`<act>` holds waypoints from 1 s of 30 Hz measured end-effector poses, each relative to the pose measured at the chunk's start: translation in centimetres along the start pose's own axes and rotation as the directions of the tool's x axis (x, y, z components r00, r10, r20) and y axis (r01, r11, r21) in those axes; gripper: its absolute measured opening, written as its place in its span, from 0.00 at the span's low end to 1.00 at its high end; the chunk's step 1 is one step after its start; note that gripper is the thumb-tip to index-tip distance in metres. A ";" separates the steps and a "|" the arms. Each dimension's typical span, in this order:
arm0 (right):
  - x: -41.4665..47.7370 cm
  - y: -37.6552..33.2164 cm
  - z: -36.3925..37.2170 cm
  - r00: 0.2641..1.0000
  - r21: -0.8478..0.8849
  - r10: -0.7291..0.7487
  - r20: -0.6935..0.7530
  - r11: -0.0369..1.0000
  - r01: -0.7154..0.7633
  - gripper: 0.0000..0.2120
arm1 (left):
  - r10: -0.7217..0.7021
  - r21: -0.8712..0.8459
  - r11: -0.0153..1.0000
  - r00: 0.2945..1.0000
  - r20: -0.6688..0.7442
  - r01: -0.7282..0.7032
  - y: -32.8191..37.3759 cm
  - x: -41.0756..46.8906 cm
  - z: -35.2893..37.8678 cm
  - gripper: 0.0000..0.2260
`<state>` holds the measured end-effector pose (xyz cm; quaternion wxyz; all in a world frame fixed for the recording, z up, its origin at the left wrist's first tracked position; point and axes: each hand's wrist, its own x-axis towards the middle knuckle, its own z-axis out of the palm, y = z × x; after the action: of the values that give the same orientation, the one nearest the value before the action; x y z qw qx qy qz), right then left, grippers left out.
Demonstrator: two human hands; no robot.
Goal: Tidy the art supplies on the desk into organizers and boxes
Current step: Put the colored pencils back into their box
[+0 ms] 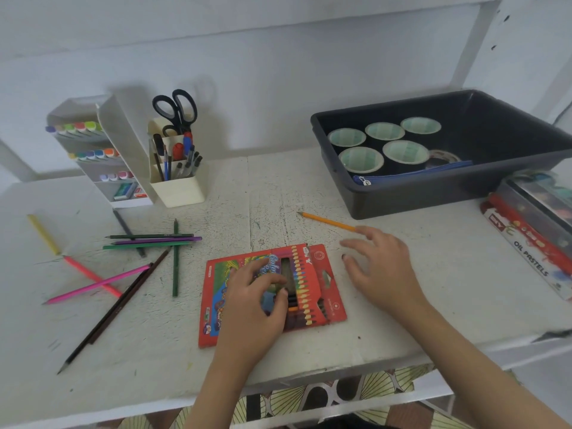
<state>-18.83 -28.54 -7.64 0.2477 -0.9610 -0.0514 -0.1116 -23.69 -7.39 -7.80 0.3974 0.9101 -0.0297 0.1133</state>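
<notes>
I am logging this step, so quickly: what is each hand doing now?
Left hand: on the red pencil box, fingers curled; grip cannot be told.
Right hand: open, holding nothing, above the desk.

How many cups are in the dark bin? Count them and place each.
5 cups, all in the dark bin: back row left, middle, right; front row left, right. None seems hidden.

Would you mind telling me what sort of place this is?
Probably a home craft desk: loose coloured pencils, a white tiered marker organizer, and a dark grey plastic bin.
</notes>
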 end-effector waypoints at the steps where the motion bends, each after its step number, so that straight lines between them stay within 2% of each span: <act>1: 0.7 0.3 -0.1 0.999 -0.081 0.035 -0.012 0.996 -0.036 0.15 | -0.003 -0.008 1.000 1.000 -0.010 0.003 0.0 0.1 -0.1 0.08; 4: 2.0 1.4 -0.2 0.985 -0.221 0.170 -0.010 0.961 -0.168 0.17 | 0.016 0.012 1.000 0.999 -0.043 -0.016 0.0 0.4 -0.3 0.08; 8: 2.0 1.7 -0.3 0.974 -0.098 0.203 -0.099 0.972 -0.213 0.06 | 0.020 0.029 0.999 0.998 -0.058 -0.018 -0.3 0.8 -0.8 0.08; 11: 1.7 1.0 -0.3 0.967 -0.005 0.217 -0.130 0.976 -0.220 0.03 | 0.010 0.028 1.000 0.997 -0.075 -0.008 0.0 1.3 -1.1 0.08; 14: 1.2 -0.4 -0.2 0.955 0.135 0.255 -0.154 0.963 -0.235 0.02 | -0.063 -0.102 0.993 0.994 -0.089 0.054 1.3 1.9 -1.4 0.10; 16: 0.6 -1.7 -0.1 0.953 0.282 0.269 -0.137 0.933 -0.223 0.04 | -0.207 -0.273 0.942 0.978 -0.010 0.196 2.3 2.5 -1.2 0.10; 19: -0.6 -4.1 0.1 0.961 0.441 0.261 -0.096 0.876 -0.194 0.08 | -0.354 -0.478 0.776 0.911 0.212 0.413 3.9 3.6 -0.7 0.03; 22: -1.8 -5.9 0.4 0.977 0.491 0.201 -0.074 0.860 -0.140 0.10 | -0.378 -0.575 0.659 0.874 0.305 0.485 4.9 4.5 -0.3 0.02; 24: -2.1 -6.4 0.2 0.991 0.486 0.132 -0.035 0.868 -0.099 0.11 | -0.398 -0.580 0.640 0.863 0.311 0.504 5.0 4.9 -0.3 0.03; 27: -1.8 -6.4 -0.7 0.999 0.457 0.048 0.010 0.888 -0.047 0.07 | -0.386 -0.499 0.714 0.871 0.303 0.490 4.5 5.4 -1.2 0.05; 30: -1.2 -6.0 -2.2 0.982 0.254 -0.115 -0.152 0.955 0.151 0.17 | -0.241 -0.286 0.890 0.899 0.367 0.355 3.9 5.8 -2.7 0.06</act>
<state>-21.33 -24.45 -3.24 0.3683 -0.9040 -0.1135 -0.1852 -19.10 -7.87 -1.87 0.5534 0.8256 0.0285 -0.1067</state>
